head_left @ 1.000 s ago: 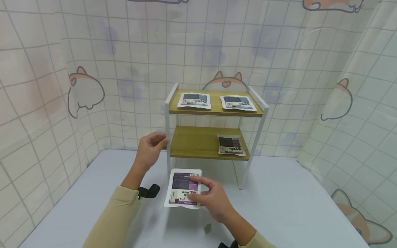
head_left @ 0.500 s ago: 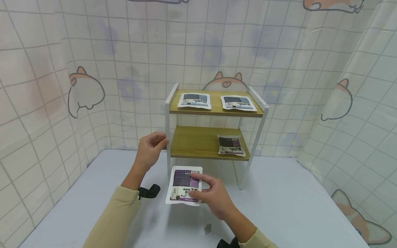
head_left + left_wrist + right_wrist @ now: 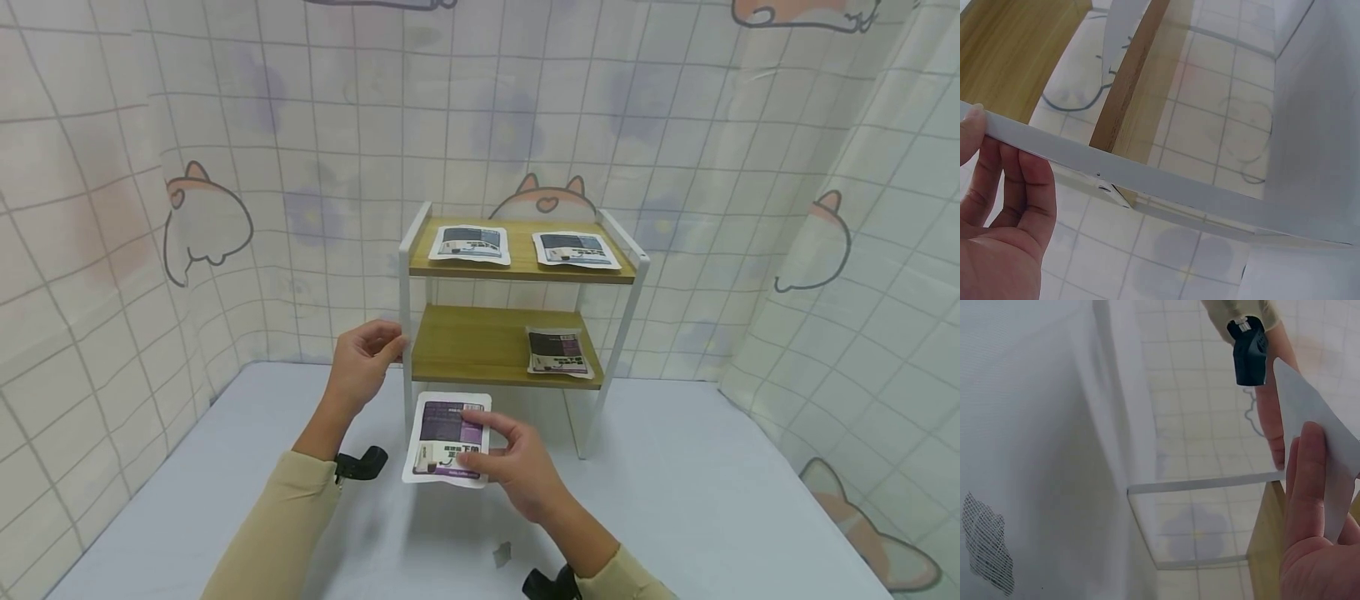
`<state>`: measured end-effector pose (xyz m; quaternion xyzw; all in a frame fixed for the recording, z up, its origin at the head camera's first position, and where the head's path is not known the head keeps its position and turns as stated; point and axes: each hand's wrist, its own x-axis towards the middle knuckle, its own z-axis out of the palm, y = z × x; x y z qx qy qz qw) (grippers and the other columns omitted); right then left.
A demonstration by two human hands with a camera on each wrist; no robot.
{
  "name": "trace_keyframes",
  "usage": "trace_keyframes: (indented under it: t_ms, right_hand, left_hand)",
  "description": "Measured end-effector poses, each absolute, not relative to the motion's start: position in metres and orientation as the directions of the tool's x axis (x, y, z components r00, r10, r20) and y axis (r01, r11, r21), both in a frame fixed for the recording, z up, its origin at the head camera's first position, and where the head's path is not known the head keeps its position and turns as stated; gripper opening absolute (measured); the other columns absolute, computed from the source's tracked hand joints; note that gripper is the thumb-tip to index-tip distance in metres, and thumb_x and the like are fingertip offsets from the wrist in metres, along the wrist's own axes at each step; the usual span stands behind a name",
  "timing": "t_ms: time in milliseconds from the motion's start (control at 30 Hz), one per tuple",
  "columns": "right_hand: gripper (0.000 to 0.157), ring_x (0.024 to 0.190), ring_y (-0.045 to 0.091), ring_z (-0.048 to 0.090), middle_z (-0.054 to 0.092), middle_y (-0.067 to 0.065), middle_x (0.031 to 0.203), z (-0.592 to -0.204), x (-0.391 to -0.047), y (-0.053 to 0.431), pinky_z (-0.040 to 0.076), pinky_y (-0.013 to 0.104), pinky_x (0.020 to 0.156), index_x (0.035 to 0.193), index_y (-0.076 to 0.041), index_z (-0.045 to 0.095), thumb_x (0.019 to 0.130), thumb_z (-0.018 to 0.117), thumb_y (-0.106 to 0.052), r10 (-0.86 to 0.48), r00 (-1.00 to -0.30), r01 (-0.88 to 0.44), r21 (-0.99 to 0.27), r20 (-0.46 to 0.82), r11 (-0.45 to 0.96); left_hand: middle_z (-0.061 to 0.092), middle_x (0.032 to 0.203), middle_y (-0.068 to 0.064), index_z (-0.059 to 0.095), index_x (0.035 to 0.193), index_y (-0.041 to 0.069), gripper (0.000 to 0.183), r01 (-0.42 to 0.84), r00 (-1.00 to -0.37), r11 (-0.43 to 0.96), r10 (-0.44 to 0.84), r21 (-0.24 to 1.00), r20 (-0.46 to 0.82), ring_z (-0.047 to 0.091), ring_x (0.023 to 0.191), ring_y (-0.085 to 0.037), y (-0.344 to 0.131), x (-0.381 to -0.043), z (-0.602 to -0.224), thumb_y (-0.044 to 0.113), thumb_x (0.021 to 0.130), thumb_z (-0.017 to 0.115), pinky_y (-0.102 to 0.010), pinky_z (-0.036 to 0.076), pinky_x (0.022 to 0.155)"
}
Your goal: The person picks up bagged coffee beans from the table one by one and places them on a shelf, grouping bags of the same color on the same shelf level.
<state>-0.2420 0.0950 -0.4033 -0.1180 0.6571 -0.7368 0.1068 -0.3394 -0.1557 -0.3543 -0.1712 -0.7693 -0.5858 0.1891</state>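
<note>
My right hand (image 3: 525, 471) pinches a flat white-edged packet (image 3: 447, 440) with a dark and purple printed face, thumb and fingers on its right edge. It is held in front of the two-tier shelf (image 3: 491, 342), a little below the lower board. In the right wrist view the packet's plain white back (image 3: 1316, 406) shows, with fingers lying along it. My left hand (image 3: 365, 362) grips the shelf's white left post. The left wrist view shows the thumb on one side of that post (image 3: 1166, 181) and curled fingers on the other.
Two blue-printed packets, a left one (image 3: 470, 243) and a right one (image 3: 576, 249), lie on the top board. A dark purple packet (image 3: 558, 352) lies at the right of the lower board. A small grey patch (image 3: 502, 554) marks the white tabletop (image 3: 675, 500). Patterned curtains surround the table.
My right hand has raised the packet slightly toward the lower board. The left hand stays on the post, and the shelf and its packets stay put.
</note>
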Motion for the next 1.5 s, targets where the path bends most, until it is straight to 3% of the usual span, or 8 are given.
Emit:
trace_keyframes:
  t_ms: [467,1000,1500]
  right_hand:
    - [0.058,0.097,0.026,0.076,0.049,0.021,0.147,-0.400,-0.249,0.094,0.063,0.036,0.084,0.142,-0.009,0.060,0.087,0.077,0.001,-0.306,-0.951,-0.002,-0.992,0.042,-0.130]
    - [0.056,0.098,0.024,0.075,0.044,0.018,0.153,-0.394,-0.257,0.094,0.063,0.034,0.084,0.142,-0.010,0.061,0.088,0.077,-0.002,-0.291,-0.955,-0.011,-0.991,0.049,-0.132]
    - [0.056,0.107,0.026,0.072,0.042,0.011,0.157,-0.392,-0.265,0.091,0.061,0.036,0.091,0.141,-0.018,0.064,0.088,0.080,-0.010,-0.259,-0.965,-0.016,-0.993,0.046,-0.115]
  left_hand:
    - [0.072,0.109,-0.020,0.072,0.114,0.001,0.023,0.477,-0.875,0.250,0.045,0.843,0.482,0.072,0.089,-0.014,-0.156,-0.339,-0.353,0.019,0.098,0.070,-0.018,0.059,0.082]
    - [0.072,0.109,-0.019,0.072,0.114,0.003,0.023,0.480,-0.872,0.272,0.046,0.834,0.487,0.072,0.094,-0.028,-0.155,-0.338,-0.353,0.021,0.098,0.070,-0.017,0.058,0.082]
    - [0.072,0.109,-0.019,0.072,0.114,0.001,0.025,0.488,-0.869,0.258,0.052,0.834,0.492,0.073,0.091,-0.021,-0.155,-0.339,-0.352,0.020,0.098,0.071,-0.019,0.059,0.082]
